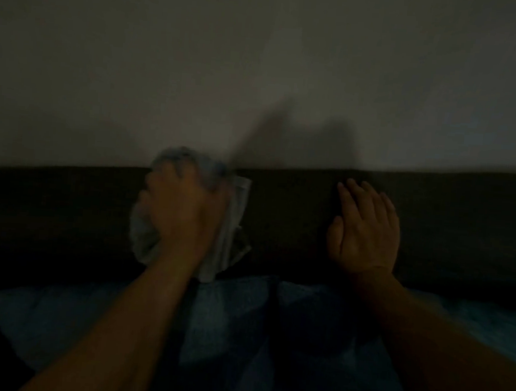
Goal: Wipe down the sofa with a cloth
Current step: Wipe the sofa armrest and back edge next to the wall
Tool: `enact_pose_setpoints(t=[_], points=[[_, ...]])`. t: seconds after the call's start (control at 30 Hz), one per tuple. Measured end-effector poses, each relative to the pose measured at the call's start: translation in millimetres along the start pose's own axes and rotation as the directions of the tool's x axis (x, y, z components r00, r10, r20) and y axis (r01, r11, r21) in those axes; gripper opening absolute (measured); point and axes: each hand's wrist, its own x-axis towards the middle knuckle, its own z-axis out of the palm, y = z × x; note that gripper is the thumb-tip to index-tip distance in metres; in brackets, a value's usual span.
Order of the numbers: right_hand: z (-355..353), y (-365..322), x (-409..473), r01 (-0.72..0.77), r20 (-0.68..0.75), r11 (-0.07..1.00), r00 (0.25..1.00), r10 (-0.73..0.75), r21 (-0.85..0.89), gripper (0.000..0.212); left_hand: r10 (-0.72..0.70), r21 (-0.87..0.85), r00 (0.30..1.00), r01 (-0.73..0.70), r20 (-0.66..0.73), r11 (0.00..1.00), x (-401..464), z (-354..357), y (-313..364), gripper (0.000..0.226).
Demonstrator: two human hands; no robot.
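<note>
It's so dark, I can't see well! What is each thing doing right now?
left hand: grips the cloth, against the sofa back.
cloth: bunched, blurry, pressed on the sofa back.
right hand: fingers straight, flat on the sofa back.
sofa back: dark, upright against the wall.
blue cushions: lying below the hands.

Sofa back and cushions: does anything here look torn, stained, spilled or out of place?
Nothing stands out. The left hand holds a pale cloth on the sofa back, and the right hand lies flat on it. Blue cushions lean below. The picture is too dim and blurred to rule out small stains.
</note>
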Motion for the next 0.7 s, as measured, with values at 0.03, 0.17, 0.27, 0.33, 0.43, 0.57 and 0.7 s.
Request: enact_pose_setpoints(t=[0.03,0.17,0.27,0.33,0.43,0.57,0.7], points=[[1.0,1.0,-0.6,0.004,-0.024,1.000,1.000,-0.004,0.008,0.058,0.045,-0.011,0.999,-0.045,0.012,0.999,-8.3,-1.7,20.2,0.055],[3.8,2.6,-1.7,0.019,-0.058,1.000,0.998,-0.018,0.021,0.057,0.164,-0.063,0.982,-0.159,0.094,0.985,-26.1,-0.8,66.3,0.061],[1.0,2.4,-0.7,0.036,-0.020,0.999,0.999,-0.036,0.003,0.059,0.267,-0.196,0.950,-0.234,0.164,0.952,-13.1,-8.5,44.8,0.059],[-1.5,4.2,0.3,0.036,0.026,0.999,0.999,-0.035,-0.016,0.061,0.257,-0.326,0.948,-0.186,0.188,0.927,-4.4,-25.2,25.4,0.052],[-5.2,-0.3,-0.1,0.003,0.075,0.999,0.997,0.000,-0.040,0.063,0.092,-0.372,0.991,-0.051,0.093,0.927,14.0,-50.5,-27.5,0.056],[-5.2,-5.3,-3.1,-0.025,0.065,0.997,0.997,0.029,-0.074,0.061,-0.201,-0.349,0.965,0.249,0.168,0.904,54.5,-52.6,-118.6,0.078],[-1.3,-4.5,-3.1,-0.024,0.032,0.997,0.999,0.027,-0.072,0.061,-0.254,-0.077,0.922,0.287,0.291,0.955,36.5,-22.3,-140.4,0.099]])
